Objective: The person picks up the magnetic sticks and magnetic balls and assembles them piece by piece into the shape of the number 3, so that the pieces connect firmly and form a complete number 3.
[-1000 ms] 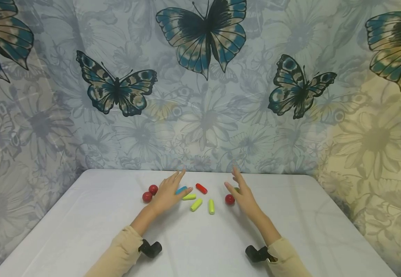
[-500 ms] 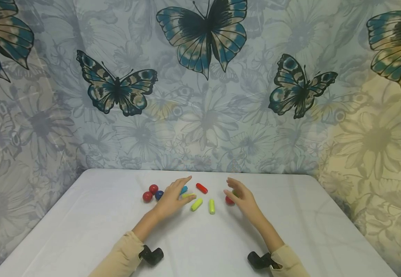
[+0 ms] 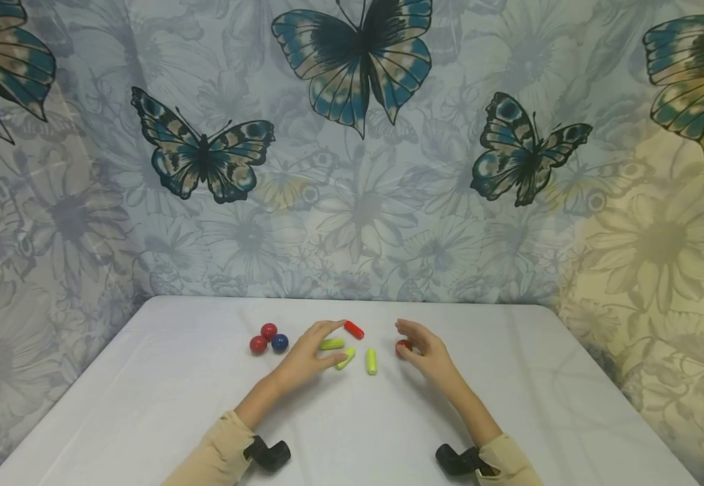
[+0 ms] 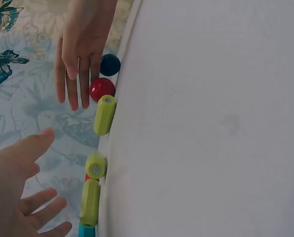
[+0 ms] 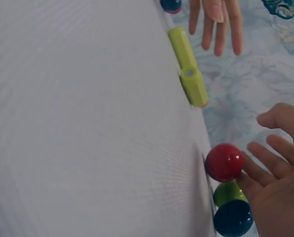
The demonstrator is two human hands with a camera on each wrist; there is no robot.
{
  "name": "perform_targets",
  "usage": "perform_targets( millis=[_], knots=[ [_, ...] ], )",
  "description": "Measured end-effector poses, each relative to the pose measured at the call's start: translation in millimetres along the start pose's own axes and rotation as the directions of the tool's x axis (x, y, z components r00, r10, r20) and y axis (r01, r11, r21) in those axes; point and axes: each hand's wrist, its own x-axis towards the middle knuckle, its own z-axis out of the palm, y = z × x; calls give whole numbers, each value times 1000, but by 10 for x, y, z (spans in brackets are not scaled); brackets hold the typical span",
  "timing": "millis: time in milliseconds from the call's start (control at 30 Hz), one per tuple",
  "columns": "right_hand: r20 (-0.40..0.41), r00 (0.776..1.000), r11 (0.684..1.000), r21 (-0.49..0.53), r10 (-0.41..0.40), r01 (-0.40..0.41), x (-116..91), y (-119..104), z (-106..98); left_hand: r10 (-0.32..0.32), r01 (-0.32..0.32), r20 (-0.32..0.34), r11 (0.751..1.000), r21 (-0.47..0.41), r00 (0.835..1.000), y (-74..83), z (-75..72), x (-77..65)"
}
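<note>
My left hand (image 3: 304, 358) hovers over the left end of a group of short ribbed sticks, thumb and fingers apart, holding nothing. Under and beside it lie yellow-green sticks (image 3: 331, 344) and a red stick (image 3: 354, 329); a blue stick (image 4: 87, 230) shows only in the left wrist view. My right hand (image 3: 432, 352), fingers relaxed and slightly bent, is beside a red ball (image 3: 403, 348) without gripping it. In the right wrist view, a green ball (image 5: 228, 193) and a dark blue ball (image 5: 234, 218) sit next to that red ball (image 5: 224, 162); the right hand hides both in the head view.
Two red balls (image 3: 258, 345) and a blue ball (image 3: 280, 343) form a cluster left of the left hand. Another yellow-green stick (image 3: 372, 362) lies between the hands. Everything rests on a white table (image 3: 145, 398), with a butterfly-patterned cloth (image 3: 364, 223) behind its far edge.
My left hand has lowered and shifted right, uncovering the blue ball and covering the blue stick. The right hand's fingers have come down and bent nearer the red ball. Balls and sticks stay put.
</note>
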Motion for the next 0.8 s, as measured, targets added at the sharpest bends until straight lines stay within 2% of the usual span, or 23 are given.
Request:
perform_targets(
  millis=[267,467,700,800],
  knots=[
    [19,999,998,-63,26,-25,-1,45,17,45,-45,-1,997,-62,999,-2,39,-8],
    [40,999,999,-50,14,-12,-23,69,17,52,-52,-5,998,-45,999,-60,108,-8],
    [47,999,998,-51,25,-22,-50,71,20,107,-108,-32,992,-58,994,-133,192,-9],
    [38,998,996,-75,57,-54,-50,66,33,87,-89,-24,994,-65,996,-143,217,-21]
  ],
)
